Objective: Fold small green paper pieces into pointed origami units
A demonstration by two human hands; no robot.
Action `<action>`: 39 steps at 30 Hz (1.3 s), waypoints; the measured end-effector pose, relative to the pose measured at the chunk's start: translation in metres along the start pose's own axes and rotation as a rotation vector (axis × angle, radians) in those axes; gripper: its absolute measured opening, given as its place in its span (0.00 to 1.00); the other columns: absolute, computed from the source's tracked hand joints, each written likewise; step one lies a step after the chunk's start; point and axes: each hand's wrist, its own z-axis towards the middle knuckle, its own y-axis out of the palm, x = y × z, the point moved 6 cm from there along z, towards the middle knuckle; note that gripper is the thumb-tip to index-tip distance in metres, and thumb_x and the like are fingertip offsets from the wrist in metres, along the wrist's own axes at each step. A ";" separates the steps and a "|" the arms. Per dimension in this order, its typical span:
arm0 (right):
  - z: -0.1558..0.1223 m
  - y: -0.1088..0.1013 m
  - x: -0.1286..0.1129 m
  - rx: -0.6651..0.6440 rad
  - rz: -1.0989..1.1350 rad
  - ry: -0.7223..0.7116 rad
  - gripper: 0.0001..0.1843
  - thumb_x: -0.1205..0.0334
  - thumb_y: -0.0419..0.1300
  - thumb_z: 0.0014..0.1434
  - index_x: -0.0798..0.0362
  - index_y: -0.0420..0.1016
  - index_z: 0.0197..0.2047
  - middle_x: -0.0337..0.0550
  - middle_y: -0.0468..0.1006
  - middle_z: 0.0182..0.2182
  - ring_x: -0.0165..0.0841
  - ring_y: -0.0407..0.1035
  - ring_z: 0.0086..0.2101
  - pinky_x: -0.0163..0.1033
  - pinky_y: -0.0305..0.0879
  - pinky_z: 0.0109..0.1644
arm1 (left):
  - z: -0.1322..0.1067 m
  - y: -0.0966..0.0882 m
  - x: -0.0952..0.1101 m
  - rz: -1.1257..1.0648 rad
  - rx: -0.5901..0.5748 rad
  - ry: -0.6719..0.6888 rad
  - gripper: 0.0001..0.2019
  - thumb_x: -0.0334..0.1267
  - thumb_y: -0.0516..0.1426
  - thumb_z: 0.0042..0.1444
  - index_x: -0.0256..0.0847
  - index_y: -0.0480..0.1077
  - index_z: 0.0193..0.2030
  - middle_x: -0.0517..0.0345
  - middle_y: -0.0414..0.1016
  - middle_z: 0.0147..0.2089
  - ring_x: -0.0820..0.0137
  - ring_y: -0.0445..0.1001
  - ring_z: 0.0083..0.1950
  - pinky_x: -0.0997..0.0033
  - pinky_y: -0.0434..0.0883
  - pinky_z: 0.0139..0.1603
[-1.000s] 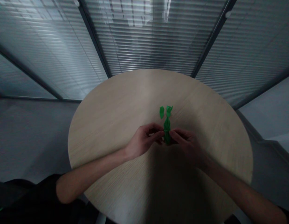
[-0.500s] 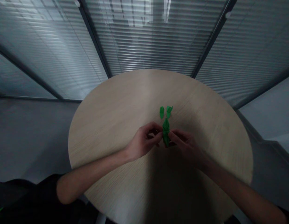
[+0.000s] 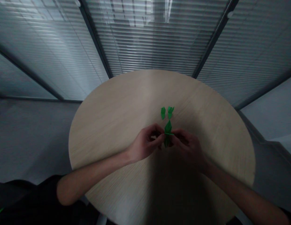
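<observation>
A green folded paper piece (image 3: 168,126), pointed at its far end, is held between my two hands over the table. My left hand (image 3: 147,142) pinches its left side between thumb and fingers. From the right, my right hand (image 3: 189,145) grips the same piece, its thumb near the middle. A thin, lighter green edge crosses the paper between the two thumbs. The lower part is partly covered by my fingers. Just beyond lie two smaller green folded pieces, a left one (image 3: 163,113) and a right one (image 3: 170,112) with a spiky top.
The round wooden table (image 3: 108,118) carries these pieces, and a dark shadow falls over its near right part. Behind it stand glass partitions with blinds (image 3: 145,47). Grey floor (image 3: 37,131) shows on the left.
Across the middle of the held paper, a light horizontal edge now shows, and its lower part looks narrower. Both hands stay in nearly the same place. The two small pieces have not moved.
</observation>
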 end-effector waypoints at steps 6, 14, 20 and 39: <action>0.002 -0.001 0.001 0.011 0.031 0.036 0.12 0.52 0.69 0.62 0.52 0.82 0.38 0.41 0.82 0.31 0.30 0.77 0.30 0.34 0.76 0.36 | 0.001 -0.002 0.000 0.009 0.015 0.004 0.13 0.44 0.61 0.63 0.34 0.70 0.40 0.55 0.74 0.35 0.73 0.75 0.32 0.73 0.75 0.32; 0.005 0.005 0.002 -0.136 0.225 0.135 0.16 0.46 0.63 0.66 0.50 0.82 0.42 0.42 0.82 0.36 0.32 0.78 0.34 0.38 0.79 0.38 | -0.001 -0.006 0.001 0.122 0.072 0.048 0.09 0.41 0.61 0.64 0.35 0.71 0.41 0.54 0.75 0.37 0.71 0.75 0.35 0.72 0.75 0.34; 0.005 0.005 0.004 -0.148 0.223 0.206 0.11 0.52 0.68 0.62 0.50 0.81 0.43 0.42 0.83 0.37 0.33 0.79 0.36 0.39 0.79 0.41 | 0.000 -0.005 0.001 0.039 0.055 0.040 0.10 0.42 0.62 0.62 0.36 0.70 0.39 0.58 0.72 0.35 0.73 0.75 0.33 0.74 0.74 0.33; 0.007 -0.002 0.004 -0.090 0.050 0.144 0.11 0.52 0.70 0.59 0.51 0.84 0.38 0.41 0.84 0.33 0.31 0.78 0.34 0.35 0.74 0.39 | -0.001 -0.002 0.000 0.055 0.008 0.014 0.10 0.40 0.63 0.62 0.35 0.72 0.39 0.57 0.75 0.34 0.73 0.76 0.33 0.74 0.73 0.33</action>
